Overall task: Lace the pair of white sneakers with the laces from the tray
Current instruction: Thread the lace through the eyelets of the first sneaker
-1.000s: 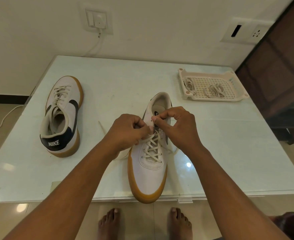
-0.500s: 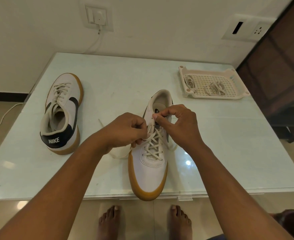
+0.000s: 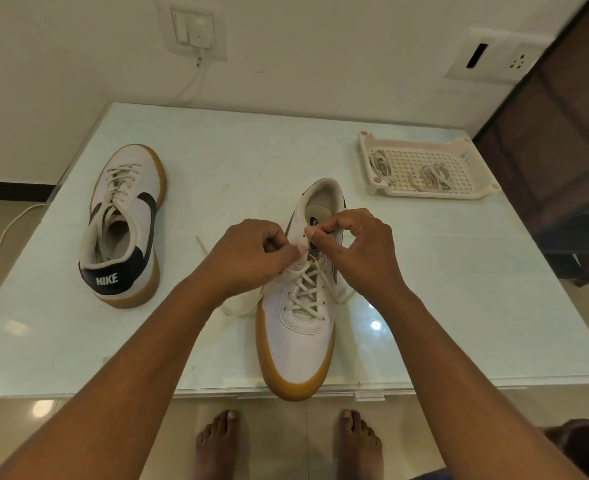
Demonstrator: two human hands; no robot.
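White lace point(image 3: 307, 289) is pinched by my left hand point(image 3: 248, 252) and right hand point(image 3: 357, 249), fingers point(image 3: 326, 225) curled, over the near sneaker point(image 3: 300, 351) on the tabletop point(image 3: 251, 150).

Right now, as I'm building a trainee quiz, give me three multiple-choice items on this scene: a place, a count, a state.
1. Where on the table is the tray? A far right corner; B between the sneakers; C near edge.
2. How many lace bundles lie in it? A none; B two; C five.
3. How is the middle sneaker? A unlaced; B tied in a bow; C crossed lace, untied, pinched by left hand and right hand.
Answers: 1 A, it stands far right; 2 B, two bundles show on its grid; 3 C, crossings show, no bow.
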